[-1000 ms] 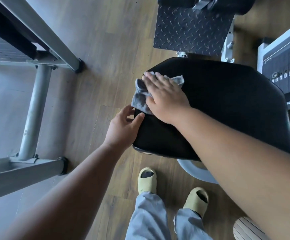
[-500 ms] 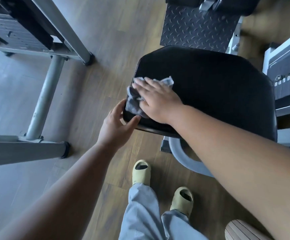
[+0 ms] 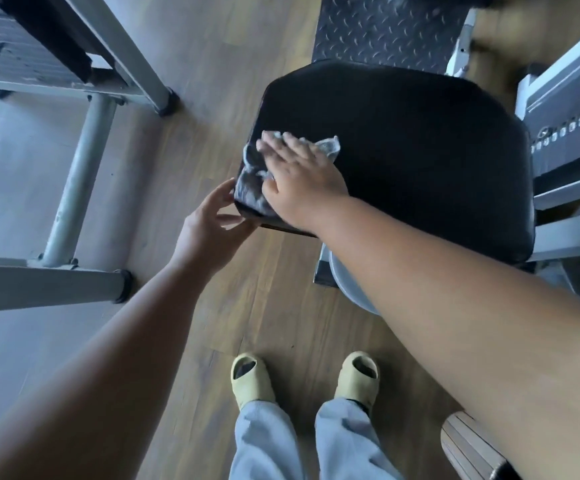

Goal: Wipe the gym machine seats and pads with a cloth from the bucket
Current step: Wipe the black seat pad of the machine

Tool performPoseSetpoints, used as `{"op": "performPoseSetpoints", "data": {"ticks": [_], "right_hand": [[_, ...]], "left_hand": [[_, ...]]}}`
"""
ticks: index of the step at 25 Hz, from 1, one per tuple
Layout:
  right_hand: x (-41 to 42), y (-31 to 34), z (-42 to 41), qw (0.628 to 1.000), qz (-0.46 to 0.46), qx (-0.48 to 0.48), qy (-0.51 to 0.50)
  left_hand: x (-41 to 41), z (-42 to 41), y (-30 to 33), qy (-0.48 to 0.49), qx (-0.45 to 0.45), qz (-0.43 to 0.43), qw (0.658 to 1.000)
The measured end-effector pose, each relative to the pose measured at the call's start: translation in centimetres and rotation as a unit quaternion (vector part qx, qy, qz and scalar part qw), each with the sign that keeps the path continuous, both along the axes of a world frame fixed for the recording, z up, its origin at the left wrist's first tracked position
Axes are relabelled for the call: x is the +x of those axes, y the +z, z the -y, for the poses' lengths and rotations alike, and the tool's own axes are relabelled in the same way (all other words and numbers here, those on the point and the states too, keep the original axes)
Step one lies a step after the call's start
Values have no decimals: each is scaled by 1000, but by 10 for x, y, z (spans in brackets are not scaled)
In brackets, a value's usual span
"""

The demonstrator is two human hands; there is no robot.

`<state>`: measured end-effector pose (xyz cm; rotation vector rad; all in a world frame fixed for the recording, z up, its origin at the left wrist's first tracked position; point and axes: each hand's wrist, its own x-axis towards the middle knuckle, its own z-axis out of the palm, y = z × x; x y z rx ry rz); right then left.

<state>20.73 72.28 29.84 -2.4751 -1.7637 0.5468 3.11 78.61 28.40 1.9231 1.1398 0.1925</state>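
Right hand flat, fingers straight, presses grey cloth onto near-left corner of black seat; left hand, fingers relaxed, touches that corner's edge, holding nothing; step: wiping seat; next likely sweep cloth right across unwiped pad.

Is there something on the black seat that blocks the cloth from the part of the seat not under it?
Nothing visible does. The right hand presses the cloth flat on the seat near its left corner, and the rest of the pad's top shows bare. The left hand touches only that corner's edge, off the top surface.
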Motion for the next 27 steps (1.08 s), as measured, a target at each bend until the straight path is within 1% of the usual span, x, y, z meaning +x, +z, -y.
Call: {"op": "performPoseSetpoints", "data": {"ticks": [2,5,8,10,11,13,15,16,18,20,22,24,26,27], "right_hand": [[2,-2,40,999,25,20,9],[18,-3,103,999,25,16,-27],[60,-1,170,993,40,11,-112],[79,4,206,982,60,-11,-179],[83,6,214,975,64,-25,-213],[82,8,203,956,50,-50,-286],[76,11,166,935,34,-61,-347],[71,10,143,933,33,-58,-354],[55,4,88,950,38,-44,-305],[36,2,27,973,31,-37,-227],[10,2,-16,987,22,-41,-152],[-7,0,-25,996,20,-28,-84],[-14,-3,6,1000,22,14,-11],[-13,-3,31,999,24,36,8]], "left_hand": [[1,-4,1,-10,1,-4,1000],[5,-9,7,-23,6,-18,1000],[8,-10,12,-29,9,-27,999],[9,-12,16,-33,12,-34,999],[9,-12,17,-38,14,-39,998],[7,-13,17,-42,11,-36,998],[6,-14,16,-43,7,-29,999],[6,-14,15,-43,4,-23,999],[4,-16,12,-40,0,-15,999],[3,-16,7,-41,1,-11,999],[2,-16,3,-35,3,-5,999],[2,-15,0,-29,4,-3,1000],[2,-14,0,-26,1,2,1000],[2,-14,1,-26,-1,4,1000]]}}
